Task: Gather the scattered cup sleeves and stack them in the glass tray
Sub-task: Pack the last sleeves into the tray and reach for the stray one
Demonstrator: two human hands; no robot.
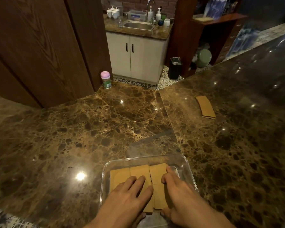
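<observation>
A glossy brown marble counter (89, 129) carries a clear rectangular glass tray (186, 162) at its near edge, with flat brown cardboard cup sleeves (120, 176) in three rows inside. The left hand (130, 195) and right hand (179, 193) lie side by side, fingers flat on them. A loose brown cardboard sleeve (205, 106) lies toward the far right edge. A pink-lidded jar (106, 79) stands at the far edge; beyond are a white cupboard (135, 55), steel sink (138, 25) and black bin (175, 68).

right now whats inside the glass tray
Cup sleeves in three side-by-side rows, with the left hand and right hand resting on them. The hands cover their near parts.
</observation>
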